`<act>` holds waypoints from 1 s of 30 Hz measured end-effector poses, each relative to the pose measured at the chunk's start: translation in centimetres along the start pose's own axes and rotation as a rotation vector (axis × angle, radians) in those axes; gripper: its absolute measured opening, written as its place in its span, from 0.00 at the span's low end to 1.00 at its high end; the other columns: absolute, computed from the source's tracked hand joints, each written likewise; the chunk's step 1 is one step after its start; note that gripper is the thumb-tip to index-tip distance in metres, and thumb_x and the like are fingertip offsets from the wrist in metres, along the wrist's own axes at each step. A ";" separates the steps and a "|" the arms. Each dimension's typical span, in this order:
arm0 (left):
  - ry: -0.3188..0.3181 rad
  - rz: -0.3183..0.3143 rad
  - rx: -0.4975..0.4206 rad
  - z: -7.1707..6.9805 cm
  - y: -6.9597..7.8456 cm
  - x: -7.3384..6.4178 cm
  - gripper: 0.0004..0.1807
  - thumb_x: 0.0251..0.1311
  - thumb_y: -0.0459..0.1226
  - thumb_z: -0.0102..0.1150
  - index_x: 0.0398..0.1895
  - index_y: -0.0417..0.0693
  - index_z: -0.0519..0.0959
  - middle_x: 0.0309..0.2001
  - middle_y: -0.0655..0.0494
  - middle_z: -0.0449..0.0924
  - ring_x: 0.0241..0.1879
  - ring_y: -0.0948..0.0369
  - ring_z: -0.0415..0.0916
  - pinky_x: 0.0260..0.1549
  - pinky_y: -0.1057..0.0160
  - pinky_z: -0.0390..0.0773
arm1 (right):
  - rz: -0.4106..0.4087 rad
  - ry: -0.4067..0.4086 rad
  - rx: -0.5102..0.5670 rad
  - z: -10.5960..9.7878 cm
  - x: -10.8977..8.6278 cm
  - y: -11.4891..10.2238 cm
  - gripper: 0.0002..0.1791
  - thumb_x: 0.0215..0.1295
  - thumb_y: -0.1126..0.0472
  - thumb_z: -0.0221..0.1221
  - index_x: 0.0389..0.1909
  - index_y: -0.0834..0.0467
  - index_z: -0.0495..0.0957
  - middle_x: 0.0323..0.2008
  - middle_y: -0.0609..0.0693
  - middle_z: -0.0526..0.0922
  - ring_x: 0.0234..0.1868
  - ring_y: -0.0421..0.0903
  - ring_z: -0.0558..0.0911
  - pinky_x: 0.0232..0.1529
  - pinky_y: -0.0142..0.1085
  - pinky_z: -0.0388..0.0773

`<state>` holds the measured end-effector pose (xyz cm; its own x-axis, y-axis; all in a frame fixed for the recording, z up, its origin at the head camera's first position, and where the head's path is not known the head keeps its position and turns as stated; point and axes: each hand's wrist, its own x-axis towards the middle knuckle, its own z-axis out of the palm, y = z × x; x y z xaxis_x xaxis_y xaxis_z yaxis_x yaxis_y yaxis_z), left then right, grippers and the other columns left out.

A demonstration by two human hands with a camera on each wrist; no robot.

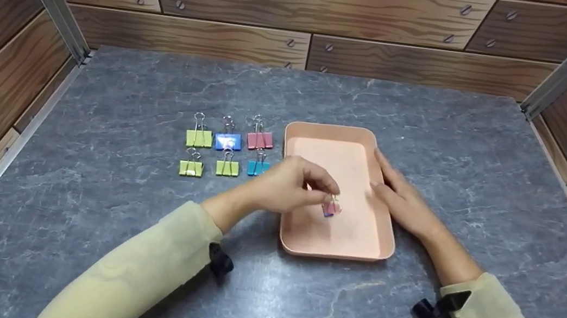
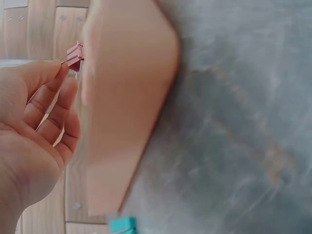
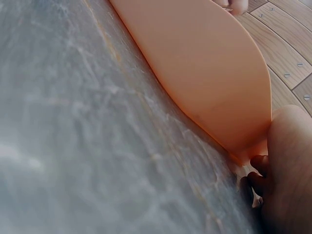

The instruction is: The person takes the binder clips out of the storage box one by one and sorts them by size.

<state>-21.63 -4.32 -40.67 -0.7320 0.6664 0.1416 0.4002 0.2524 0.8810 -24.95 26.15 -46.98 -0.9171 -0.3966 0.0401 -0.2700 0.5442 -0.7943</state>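
Note:
Over the peach tray (image 1: 339,133), my left hand (image 1: 291,184) pinches a small pink binder clip (image 1: 332,207) by its wire handle. A bluish patch shows at the clip's lower edge; I cannot tell what it is. In the left wrist view the clip (image 2: 75,56) sits between thumb and fingertips, the other fingers half bent. My right hand (image 1: 406,202) holds the tray's right side, thumb at the rim and fingers along the outer wall. The right wrist view shows those fingers (image 3: 259,178) low against the tray wall (image 3: 204,73).
Left of the tray stand binder clips in two rows: a lime one (image 1: 199,138), a blue one (image 1: 227,142) and a pink one (image 1: 260,140) behind; two smaller lime ones (image 1: 227,168) and a teal one (image 1: 257,168) in front. Wood-patterned walls (image 1: 314,7) surround the grey marbled table (image 1: 94,178).

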 end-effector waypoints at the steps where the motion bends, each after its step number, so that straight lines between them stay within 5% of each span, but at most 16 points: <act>1: 0.012 0.003 -0.003 -0.4 0.2 -0.1 0.08 0.70 0.28 0.66 0.48 0.37 0.89 0.43 0.51 0.91 0.39 0.66 0.83 0.44 0.64 0.84 | -0.001 0.003 -0.002 0.0 0.0 0.0 0.38 0.84 0.53 0.52 0.87 0.44 0.48 0.84 0.57 0.51 0.83 0.60 0.50 0.80 0.61 0.46; 16: 0.156 -0.053 0.066 -5.6 0.5 -2.6 0.09 0.70 0.29 0.65 0.48 0.42 0.90 0.44 0.54 0.90 0.32 0.64 0.76 0.31 0.67 0.75 | 0.037 0.005 -0.003 0.1 0.1 0.3 0.37 0.84 0.49 0.51 0.87 0.40 0.48 0.85 0.57 0.50 0.84 0.59 0.48 0.80 0.61 0.45; 30: 0.198 -0.062 0.064 -7.5 -1.0 -4.6 0.08 0.69 0.28 0.65 0.46 0.37 0.90 0.39 0.52 0.91 0.30 0.64 0.76 0.30 0.69 0.76 | 0.042 -0.007 -0.005 0.0 0.1 0.3 0.38 0.84 0.48 0.51 0.87 0.39 0.46 0.85 0.57 0.48 0.84 0.59 0.48 0.80 0.61 0.44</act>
<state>-22.75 -12.87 -38.81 -0.8475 0.4994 0.1797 0.3810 0.3368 0.8611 -25.16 26.24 -47.19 -0.9254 -0.3789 0.0025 -0.2331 0.5639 -0.7923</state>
